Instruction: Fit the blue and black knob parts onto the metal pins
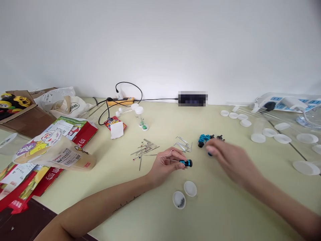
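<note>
Head view, looking down on a pale green counter against a white wall. The person's left hand rests its heel on the counter, its grip pinched on a thin metal pin that carries a short stack of blue and black beads at its tip; resting the hand appears to steady the pin, which lies nearly level so the beads stay on. The right hand is blurred with motion, its fingers reaching over a small heap of blue and black beads just to its left; whether its grip is spread or closed cannot be told. The threaded beads look small, glossy and round-edged, alternating bright blue and black. Near the left hand lie a scatter of pins and a cluster of bent metal wires. Two small white dishes sit in front of the hands, one holding dark specks. Packaging clutters the counter's left side.
</note>
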`<state>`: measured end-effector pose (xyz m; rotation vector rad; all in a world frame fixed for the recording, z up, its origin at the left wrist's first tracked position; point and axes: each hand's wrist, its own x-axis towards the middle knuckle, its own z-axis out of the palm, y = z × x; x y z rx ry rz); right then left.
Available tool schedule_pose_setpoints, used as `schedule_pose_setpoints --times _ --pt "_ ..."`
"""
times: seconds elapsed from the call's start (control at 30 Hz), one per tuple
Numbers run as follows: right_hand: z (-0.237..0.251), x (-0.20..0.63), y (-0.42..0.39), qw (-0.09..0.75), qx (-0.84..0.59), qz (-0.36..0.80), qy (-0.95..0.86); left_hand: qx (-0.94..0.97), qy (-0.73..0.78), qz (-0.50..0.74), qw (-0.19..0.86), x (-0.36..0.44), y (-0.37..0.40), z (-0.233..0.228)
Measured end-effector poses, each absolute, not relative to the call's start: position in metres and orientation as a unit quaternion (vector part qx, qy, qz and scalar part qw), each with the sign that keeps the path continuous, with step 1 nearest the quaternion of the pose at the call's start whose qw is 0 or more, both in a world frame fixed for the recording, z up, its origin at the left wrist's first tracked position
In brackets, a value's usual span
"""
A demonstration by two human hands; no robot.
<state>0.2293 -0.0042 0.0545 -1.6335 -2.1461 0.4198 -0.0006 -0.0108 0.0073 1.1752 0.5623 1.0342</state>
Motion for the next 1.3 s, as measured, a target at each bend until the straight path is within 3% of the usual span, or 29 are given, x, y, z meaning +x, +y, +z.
schedule_pose_setpoints --times 0.07,0.13,0.37,0.53,0.63,0.73,0.8,0.9,1.03,1.17,1.3 --pt "0.064 0.264 0.020 0.167 -0.697 -0.030 -0.696 0.521 0.254 0.462 0.671 0.000 -0.009 0.007" --pt "0.066 0.300 0.042 0.127 -0.766 -0.111 -0.621 0.517 0.255 0.461 0.675 0.000 -0.009 0.007" --pt "0.046 0.357 0.089 0.033 -0.878 0.001 -0.477 0.527 0.293 0.456 0.655 -0.001 -0.011 0.007" --pt "0.069 0.347 0.089 -0.034 -0.867 0.031 -0.497 0.488 0.322 0.507 0.634 -0.007 -0.006 0.007" --pt "0.088 0.313 0.084 0.065 -0.785 0.025 -0.616 0.482 0.325 0.534 0.613 -0.008 0.000 0.007" --pt "0.090 0.251 0.082 0.269 -0.637 0.183 -0.699 0.484 0.326 0.572 0.577 -0.010 0.006 0.011" --pt "0.081 0.205 0.084 0.330 -0.537 0.293 -0.719 0.482 0.320 0.602 0.551 -0.013 0.008 0.016" --pt "0.058 0.149 0.086 0.323 -0.461 0.353 -0.747 0.483 0.314 0.640 0.508 -0.021 0.011 0.027" --pt "0.037 0.122 0.086 0.254 -0.462 0.310 -0.791 0.521 0.325 0.650 0.448 -0.033 0.015 0.038" --pt "0.052 0.136 0.079 0.209 -0.472 0.240 -0.822 0.541 0.340 0.633 0.437 -0.039 0.018 0.042" --pt "0.101 0.152 0.062 0.315 -0.446 0.232 -0.805 0.554 0.308 0.581 0.511 -0.037 0.015 0.050"
